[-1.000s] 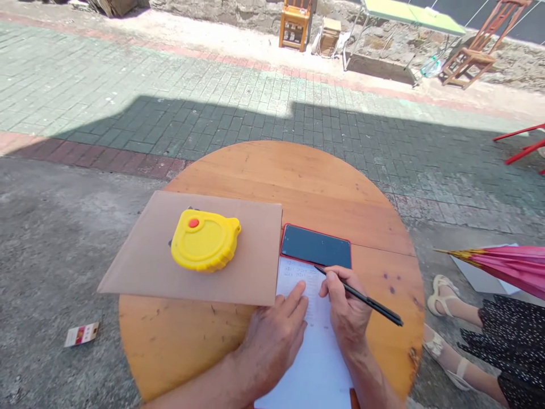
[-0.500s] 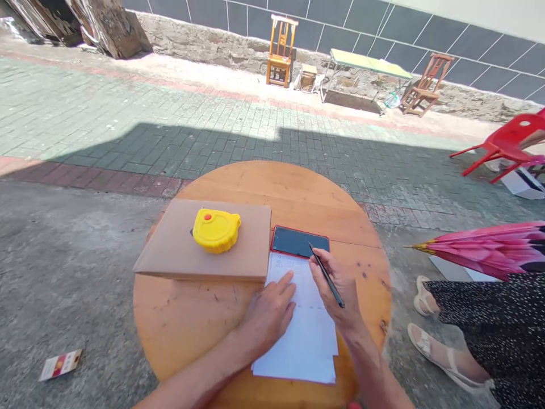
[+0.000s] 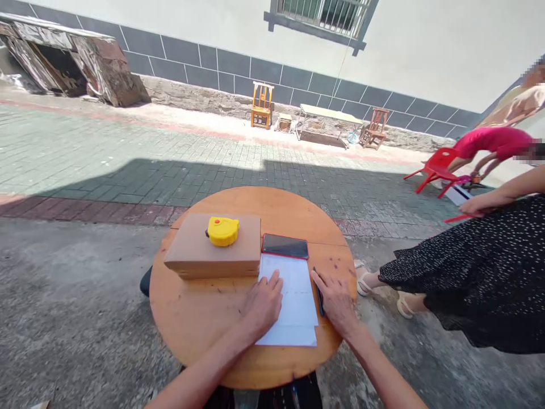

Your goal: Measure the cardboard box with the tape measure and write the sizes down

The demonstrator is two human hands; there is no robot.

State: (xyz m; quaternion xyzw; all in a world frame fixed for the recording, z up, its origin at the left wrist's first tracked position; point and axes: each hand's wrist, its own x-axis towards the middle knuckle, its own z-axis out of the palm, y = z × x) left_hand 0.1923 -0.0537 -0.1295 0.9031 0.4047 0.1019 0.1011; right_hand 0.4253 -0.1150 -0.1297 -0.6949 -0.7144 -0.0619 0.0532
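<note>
My left hand (image 3: 264, 301) lies with its fingers stretched out over the left edge of white paper sheets (image 3: 293, 307) on the round wooden table. Faint writing shows near the top of the sheets. Along their right edge is a black pen (image 3: 319, 298), lying on the table. My right hand (image 3: 336, 298) rests palm down against it, fingers extended, one fingertip over the pen's upper part. Just above the paper is a phone (image 3: 285, 246) with a red edge. A brown cardboard box (image 3: 191, 241) sits to the left, carrying a yellow tape measure (image 3: 223, 232) with a red button.
The round table (image 3: 191, 324) stands on concrete. Close on the right is a person in a dotted black skirt (image 3: 481, 272); another person bends near a red chair (image 3: 440, 165). Wooden chairs (image 3: 261, 108) and a folding table (image 3: 330, 113) line the far wall.
My right hand has lowered the pen from above the phone to the table beside the paper and flattened out. The view has tilted up, and the person at right has shifted.
</note>
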